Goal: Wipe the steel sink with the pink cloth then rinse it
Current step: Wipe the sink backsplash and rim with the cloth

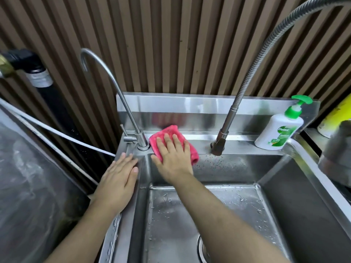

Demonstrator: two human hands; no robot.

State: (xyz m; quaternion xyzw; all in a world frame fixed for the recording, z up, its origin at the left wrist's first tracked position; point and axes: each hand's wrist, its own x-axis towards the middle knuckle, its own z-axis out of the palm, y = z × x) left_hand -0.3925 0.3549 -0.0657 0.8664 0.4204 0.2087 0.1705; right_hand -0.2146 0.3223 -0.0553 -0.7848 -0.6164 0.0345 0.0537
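Note:
The steel sink (247,168) fills the lower middle of the head view, its basin wet with droplets. A folded pink cloth (171,132) lies on the back ledge, between the thin gooseneck tap (141,141) and the big flexible-hose faucet (220,143). My right hand (172,158) presses flat on the cloth with straight fingers. My left hand (118,175) rests flat on the sink's left rim, holding nothing.
A white soap pump bottle (279,128) with a green top stands on the ledge at the back right. A drain (203,249) shows at the basin's bottom. A white hose (57,132) runs along the left. Ribbed brown wall panels rise behind. A blurred dark object (336,154) sits at the right edge.

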